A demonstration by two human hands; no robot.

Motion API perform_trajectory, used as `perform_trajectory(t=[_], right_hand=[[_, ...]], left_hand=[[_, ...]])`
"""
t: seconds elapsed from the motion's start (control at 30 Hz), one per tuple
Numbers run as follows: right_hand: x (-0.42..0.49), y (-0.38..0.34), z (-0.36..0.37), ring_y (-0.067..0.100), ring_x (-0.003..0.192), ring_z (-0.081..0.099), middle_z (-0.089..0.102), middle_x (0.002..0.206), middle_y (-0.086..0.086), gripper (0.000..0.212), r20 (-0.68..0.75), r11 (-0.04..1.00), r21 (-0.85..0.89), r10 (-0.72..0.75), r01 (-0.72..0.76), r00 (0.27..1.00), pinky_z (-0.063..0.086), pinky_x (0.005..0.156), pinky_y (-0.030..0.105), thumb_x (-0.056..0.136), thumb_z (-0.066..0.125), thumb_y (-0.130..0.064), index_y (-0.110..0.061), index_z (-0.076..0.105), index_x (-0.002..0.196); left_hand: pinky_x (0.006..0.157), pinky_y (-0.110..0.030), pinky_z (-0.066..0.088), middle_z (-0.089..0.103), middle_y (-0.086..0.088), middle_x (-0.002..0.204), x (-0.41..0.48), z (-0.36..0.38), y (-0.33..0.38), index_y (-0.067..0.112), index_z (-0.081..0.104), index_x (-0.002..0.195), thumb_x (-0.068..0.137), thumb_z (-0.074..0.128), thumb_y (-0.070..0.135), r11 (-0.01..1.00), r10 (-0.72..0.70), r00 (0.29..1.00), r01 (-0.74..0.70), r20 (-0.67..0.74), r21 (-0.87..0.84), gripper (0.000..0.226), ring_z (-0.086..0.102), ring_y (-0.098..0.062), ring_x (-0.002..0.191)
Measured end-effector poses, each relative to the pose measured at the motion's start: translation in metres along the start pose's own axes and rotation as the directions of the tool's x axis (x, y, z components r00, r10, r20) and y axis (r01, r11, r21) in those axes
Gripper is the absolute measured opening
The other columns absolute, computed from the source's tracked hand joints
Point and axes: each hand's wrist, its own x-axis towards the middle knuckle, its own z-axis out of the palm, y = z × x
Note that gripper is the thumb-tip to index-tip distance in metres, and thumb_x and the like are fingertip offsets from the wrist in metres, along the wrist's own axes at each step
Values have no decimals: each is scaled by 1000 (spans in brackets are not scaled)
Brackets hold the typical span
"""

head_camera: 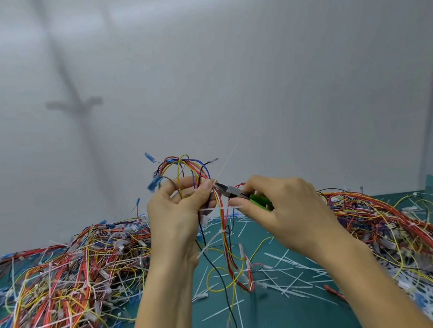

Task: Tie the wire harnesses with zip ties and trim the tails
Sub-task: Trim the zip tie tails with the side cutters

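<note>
**A:** Where is the harness?

**B:** Mid-frame, up off the surface [293, 321]. The left hand [180, 210] grips the wire harness [192, 171] in curled fingers. Its coloured loops fan toward 12 o'clock, and loose ends hang toward 6 o'clock, down to the green top.

**A:** And the right hand [281, 210]?

**B:** It is at 3 o'clock from the left, wrapped round green-handled cutters [240, 194]. The tips sit against the bundle just beside the left thumb, at the foot of a white zip tie tail [227, 160] that sticks out toward 1 o'clock. I cannot tell whether the blades are closed.

**A:** What else is there?

**B:** A heap of harnesses [62, 281] lies at 9 o'clock and another heap [404, 229] at 3 o'clock. White strips [287, 263] lie scattered between them.
</note>
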Motion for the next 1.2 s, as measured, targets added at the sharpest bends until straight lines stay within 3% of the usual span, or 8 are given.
perform_trajectory(t=[0.13, 0.23, 0.4, 0.57, 0.9, 1.1, 1.2], right_hand=[[-1, -4, 1, 16, 62, 47, 56, 68, -13, 42, -6, 1000, 4, 4, -4, 1000, 33, 53, 28, 90, 46, -66, -27, 62, 87], [-1, -7, 3, 15, 60, 44, 47, 63, -15, 41, -22, 1000, -4, 14, -14, 1000, 31, 52, 19, 90, 45, -65, -27, 59, 85], [-1, -11, 6, 14, 60, 45, 43, 61, -16, 48, -27, 1000, 4, 26, -26, 999, 32, 52, 28, 87, 35, -70, -27, 56, 84], [-1, -12, 6, 5, 58, 45, 43, 58, -18, 54, -11, 999, 28, 41, -41, 999, 28, 53, 14, 84, 30, -73, -26, 57, 84], [0, -9, 2, 5, 56, 42, 41, 57, -15, 47, 25, 997, 30, 68, -69, 997, 30, 53, 28, 88, 38, -67, -25, 60, 87], [0, -8, 2, 8, 52, 39, 40, 52, -11, 41, 50, 995, 70, 70, -74, 996, 28, 51, 20, 91, 44, -64, -26, 60, 84], [1, -7, 4, 11, 53, 43, 47, 52, -7, 33, 79, 988, 123, 85, -95, 993, 32, 54, 25, 90, 47, -62, -33, 55, 77]], left_hand=[[50, -21, 54, 68, -14, 73, 0, -1, 0, 7, 60, 86, 80, 71, -5, 1000, 12, 1000, -12, -20, -9, 17, 66, -15, 50], [50, -20, 54, 68, -11, 70, 0, -2, 1, 6, 61, 87, 80, 72, -4, 1000, 29, 999, -29, -30, -1, 17, 66, -14, 50], [51, -20, 54, 68, -7, 64, 0, -2, 3, 7, 61, 86, 80, 73, -4, 998, 58, 997, -58, -42, 7, 17, 65, -13, 50], [48, -17, 52, 68, -4, 60, -1, -3, 3, 6, 61, 86, 81, 73, -4, 998, 68, 997, -68, -42, 13, 16, 64, -12, 48], [47, -16, 50, 69, -2, 58, -5, 3, -2, 7, 61, 83, 83, 70, -4, 994, 101, 995, -101, -11, 51, 15, 64, -10, 48], [52, -18, 54, 70, -2, 59, -5, 4, -2, 7, 62, 85, 84, 70, -5, 995, 90, 996, -90, -4, 43, 14, 66, -12, 51], [55, -20, 56, 71, -4, 63, -5, 3, -2, 6, 62, 90, 84, 70, -4, 996, 73, 997, -73, -1, 41, 14, 68, -13, 54]])
